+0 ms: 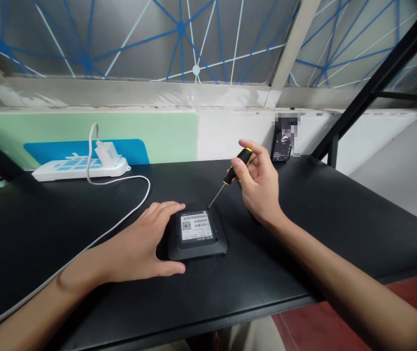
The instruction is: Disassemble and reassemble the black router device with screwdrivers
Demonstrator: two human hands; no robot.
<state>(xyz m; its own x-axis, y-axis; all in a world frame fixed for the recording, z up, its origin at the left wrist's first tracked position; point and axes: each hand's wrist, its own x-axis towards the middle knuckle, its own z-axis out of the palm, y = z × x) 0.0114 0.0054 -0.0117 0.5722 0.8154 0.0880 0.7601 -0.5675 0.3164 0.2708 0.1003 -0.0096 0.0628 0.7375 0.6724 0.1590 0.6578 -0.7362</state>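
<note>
A black square electronic device (221, 239) lies on the table with a white printed label, bearing a QR code and barcodes, facing up. My left hand (149, 239) spans its left side, the fingers at the far edge and the thumb along the near edge, holding it in place. In my right hand (261, 183) is a screwdriver (243, 163) with a black and yellow handle, gripped between thumb and fingers. Its thin shaft slants down to the left, and the tip meets the device's far right corner. Whether the tip sits in a screw is too small to tell.
On the black table (340, 224), a white power strip (80, 170) stands at the back left with a white charger (107, 153) plugged in. Its white cable (135, 209) curves past my left forearm. A phone (281, 144) leans against the back wall, near a black metal frame (362, 102).
</note>
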